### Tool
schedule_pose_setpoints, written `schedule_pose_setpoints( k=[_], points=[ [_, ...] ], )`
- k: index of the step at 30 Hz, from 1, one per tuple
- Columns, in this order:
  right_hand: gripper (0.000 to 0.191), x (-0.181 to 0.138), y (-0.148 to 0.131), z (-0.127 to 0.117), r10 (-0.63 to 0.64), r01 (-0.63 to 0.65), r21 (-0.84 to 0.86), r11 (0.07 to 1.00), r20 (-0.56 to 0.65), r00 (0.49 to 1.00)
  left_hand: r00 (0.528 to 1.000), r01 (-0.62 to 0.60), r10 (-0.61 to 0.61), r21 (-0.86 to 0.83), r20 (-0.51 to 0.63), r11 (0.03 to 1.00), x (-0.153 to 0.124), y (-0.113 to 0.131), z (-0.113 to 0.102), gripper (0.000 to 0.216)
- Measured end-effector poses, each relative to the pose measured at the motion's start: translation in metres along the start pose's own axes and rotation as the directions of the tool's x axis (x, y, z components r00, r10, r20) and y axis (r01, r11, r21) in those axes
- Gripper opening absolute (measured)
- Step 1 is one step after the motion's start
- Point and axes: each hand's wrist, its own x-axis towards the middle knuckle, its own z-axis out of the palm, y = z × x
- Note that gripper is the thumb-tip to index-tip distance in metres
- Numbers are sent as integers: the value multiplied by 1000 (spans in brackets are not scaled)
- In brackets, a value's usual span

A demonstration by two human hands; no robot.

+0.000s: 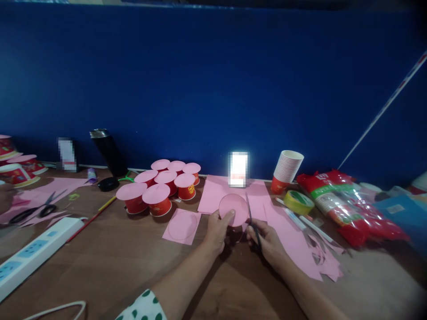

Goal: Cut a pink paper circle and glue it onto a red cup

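Between thumb and fingers, my left hand [218,231] pinches a pink paper circle [233,208] above the table. My right hand [265,240] is closed around the dark handles of a pair of scissors [251,218]; the blades point away from me along the circle's right edge. A thin pink strip hangs below the circle, partly hidden by the hands. To the left lies a pink paper square [182,226] with a circle drawn on it. Larger pink sheets [213,195] are spread behind my hands.
Several red paper cups topped with pink discs [156,194] stand left of centre. A cup stack [288,169], yellow tape roll [298,202], pens [293,218], paper scraps [328,262] and a red plastic pack [347,200] are right. A power strip [40,251], other scissors [46,209] and flask [108,151] lie left.
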Motion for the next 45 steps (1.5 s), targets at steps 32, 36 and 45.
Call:
schedule_pose_setpoints(
  k=[32,36,45],
  points=[
    [49,2,4,-2,-15,15,-27,1000,-6,1000,998,10,-9,9,-58,1000,0,3,3,43],
    [50,3,4,-2,-6,5,-54,999,-15,1000,999,5,-6,-17,-49,1000,0,2,3,43],
    [50,3,3,0,13,-13,14,1000,-23,1000,1000,-21,20,-51,-24,998,5,-5,-1,39]
  ],
)
